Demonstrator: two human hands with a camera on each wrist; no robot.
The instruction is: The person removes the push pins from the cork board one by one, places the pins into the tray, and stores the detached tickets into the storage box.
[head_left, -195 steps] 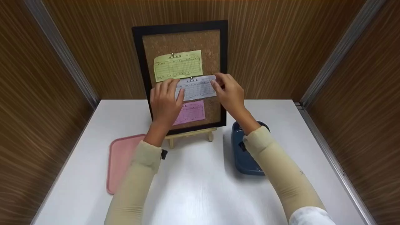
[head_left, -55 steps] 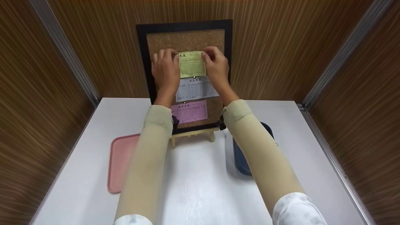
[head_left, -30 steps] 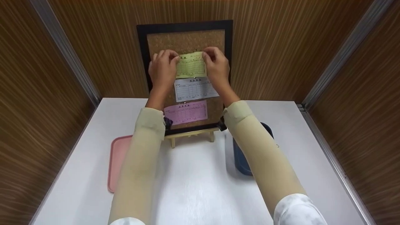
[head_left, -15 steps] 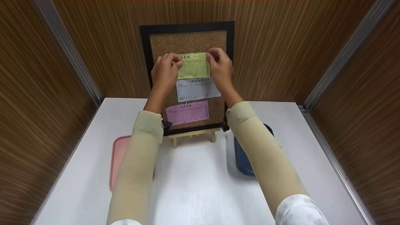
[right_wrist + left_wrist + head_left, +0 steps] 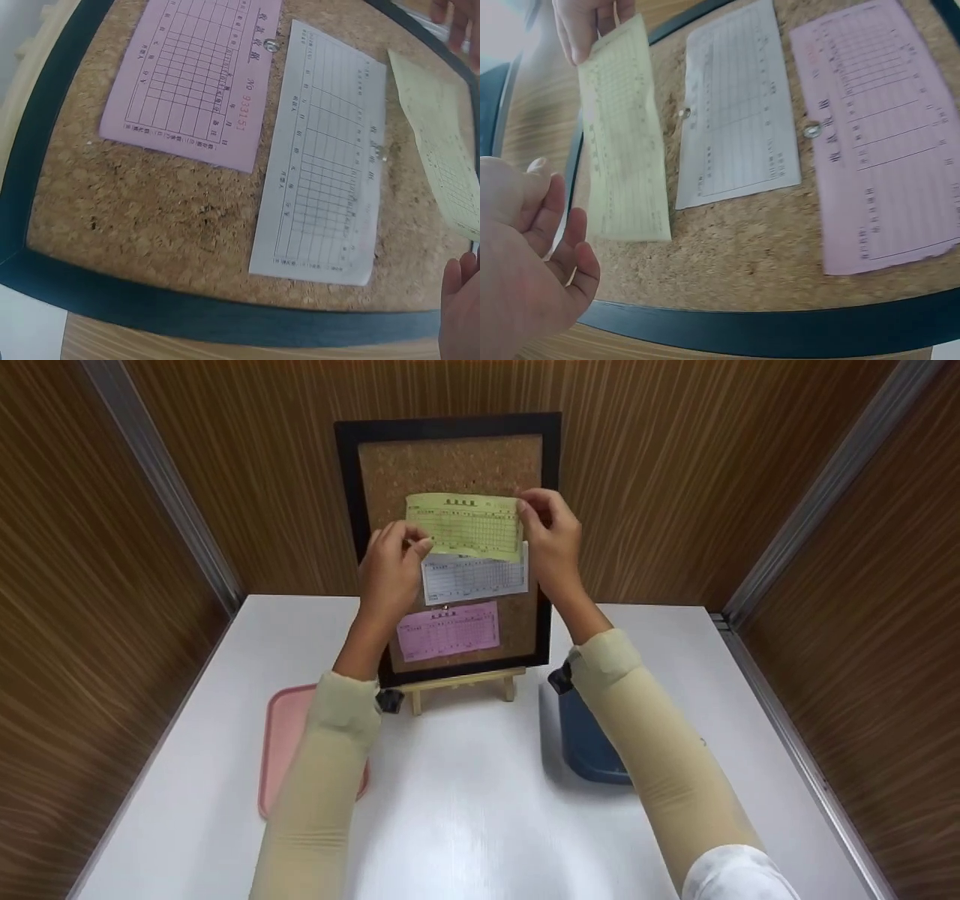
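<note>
My right hand pinches the right edge of a yellow printed slip, which stands loose in front of a framed corkboard. No pin shows on it. My left hand is at the slip's lower left, thumb and fingertip together around what looks like a push pin, mostly hidden; in the left wrist view this hand is apart from the slip. A white slip, its top overlapped by the yellow one, hangs pinned below. Lowest is a pink slip, held by a clear push pin.
The corkboard leans on a small wooden easel on a white table. A pink tray lies at left, partly under my left sleeve. A blue tray stands at right, partly covered by my right arm.
The yellow slip has come off the board, its pin gone from the top, and moved right and down with my right hand. My left hand has left the slip's top and dropped lower.
</note>
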